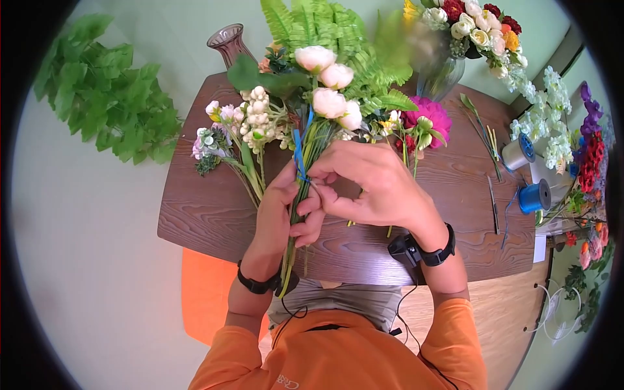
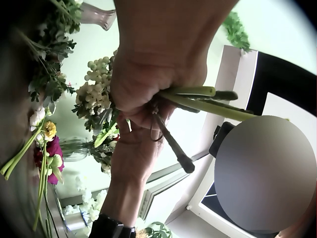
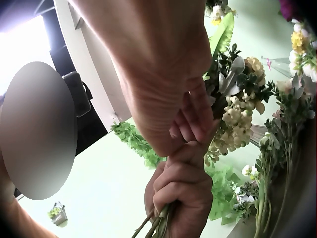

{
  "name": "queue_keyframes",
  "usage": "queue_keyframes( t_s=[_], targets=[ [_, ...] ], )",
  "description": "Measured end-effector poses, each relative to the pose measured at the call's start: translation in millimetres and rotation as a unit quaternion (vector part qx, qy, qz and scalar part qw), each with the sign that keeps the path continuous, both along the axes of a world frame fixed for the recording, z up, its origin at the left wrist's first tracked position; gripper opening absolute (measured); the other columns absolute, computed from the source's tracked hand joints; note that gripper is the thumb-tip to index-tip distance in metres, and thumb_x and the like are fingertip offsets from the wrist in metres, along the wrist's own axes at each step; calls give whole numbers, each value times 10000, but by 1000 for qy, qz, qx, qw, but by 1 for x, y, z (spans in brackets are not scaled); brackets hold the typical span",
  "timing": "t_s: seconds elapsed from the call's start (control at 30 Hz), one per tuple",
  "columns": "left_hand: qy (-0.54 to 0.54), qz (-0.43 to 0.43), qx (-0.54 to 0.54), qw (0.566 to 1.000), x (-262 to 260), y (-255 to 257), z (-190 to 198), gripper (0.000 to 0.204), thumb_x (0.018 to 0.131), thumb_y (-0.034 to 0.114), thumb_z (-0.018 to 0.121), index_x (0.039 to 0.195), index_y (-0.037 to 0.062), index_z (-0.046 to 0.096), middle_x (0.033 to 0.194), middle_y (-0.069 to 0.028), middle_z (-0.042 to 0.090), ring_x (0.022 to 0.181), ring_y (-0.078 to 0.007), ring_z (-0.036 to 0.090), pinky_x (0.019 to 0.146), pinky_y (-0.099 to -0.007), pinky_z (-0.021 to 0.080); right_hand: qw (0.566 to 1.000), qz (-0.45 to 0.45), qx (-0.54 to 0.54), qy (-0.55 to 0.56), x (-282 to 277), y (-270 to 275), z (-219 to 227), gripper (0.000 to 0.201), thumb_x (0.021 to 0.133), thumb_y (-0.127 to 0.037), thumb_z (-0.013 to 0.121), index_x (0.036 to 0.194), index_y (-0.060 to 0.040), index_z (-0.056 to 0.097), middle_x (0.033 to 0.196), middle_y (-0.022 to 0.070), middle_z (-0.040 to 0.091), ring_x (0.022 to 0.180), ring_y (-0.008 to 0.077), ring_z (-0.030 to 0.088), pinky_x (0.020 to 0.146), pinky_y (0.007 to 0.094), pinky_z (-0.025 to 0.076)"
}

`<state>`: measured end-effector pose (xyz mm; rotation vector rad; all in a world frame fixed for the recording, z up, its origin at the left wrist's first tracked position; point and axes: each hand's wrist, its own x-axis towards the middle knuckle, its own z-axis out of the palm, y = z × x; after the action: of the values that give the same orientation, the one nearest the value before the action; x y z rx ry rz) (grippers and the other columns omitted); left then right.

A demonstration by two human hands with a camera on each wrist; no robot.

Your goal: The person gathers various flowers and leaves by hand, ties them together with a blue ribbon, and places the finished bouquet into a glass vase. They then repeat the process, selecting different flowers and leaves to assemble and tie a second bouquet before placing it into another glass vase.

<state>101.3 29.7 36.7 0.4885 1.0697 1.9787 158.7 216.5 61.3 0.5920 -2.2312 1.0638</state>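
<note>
My left hand [image 1: 278, 203] grips the stems [image 1: 289, 257] of a bouquet of pale pink blooms [image 1: 329, 103], white berries [image 1: 259, 117] and fern leaves [image 1: 325, 32]. Around the stems, just above the left fingers, runs a blue ribbon [image 1: 299, 155], one end pointing up among the flowers. My right hand [image 1: 374, 185] pinches the ribbon at the binding point, thumb and fingers close against the stems. In the left wrist view, the cut stem ends [image 2: 210, 101] jut out of the left fist [image 2: 148, 84]. The right wrist view has the left fingers [image 3: 181, 183] wrapped round the stems.
On the wooden table [image 1: 221, 214] lie small flower sprigs [image 1: 218, 143] at left and a magenta flower [image 1: 427, 121] at right. Blue [image 1: 534, 196] and silver [image 1: 518, 153] ribbon spools, and a slim dark tool [image 1: 493, 205], are further right. Vases [image 1: 231, 42] stand behind.
</note>
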Motion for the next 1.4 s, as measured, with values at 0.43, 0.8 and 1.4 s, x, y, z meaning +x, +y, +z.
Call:
queue_keyframes(
  t_s=[0.43,0.8,1.4],
  targets=[
    [42,-4,-16,999,0,6,-9,584,1004,214,285,1574,88,266,643,-12,384,336,-113,357,292,-289,411,988,13,-6,-155,5,0,1,130,843,-39,702,934,-13,612,847,101,605,729,248,643,662,358,524],
    [-23,28,-36,999,0,6,-6,601,1089,494,206,1461,54,378,628,6,371,335,-107,329,279,-288,365,993,41,-61,-91,5,4,6,174,829,-46,720,985,2,662,814,112,632,718,246,663,633,347,538],
    [269,174,-81,944,11,14,-22,699,1103,544,137,1518,24,350,686,-10,535,429,-59,413,362,-217,346,996,-87,24,5,11,-18,5,198,730,-62,713,904,-36,622,780,96,571,687,319,645,567,422,532]
  ],
)
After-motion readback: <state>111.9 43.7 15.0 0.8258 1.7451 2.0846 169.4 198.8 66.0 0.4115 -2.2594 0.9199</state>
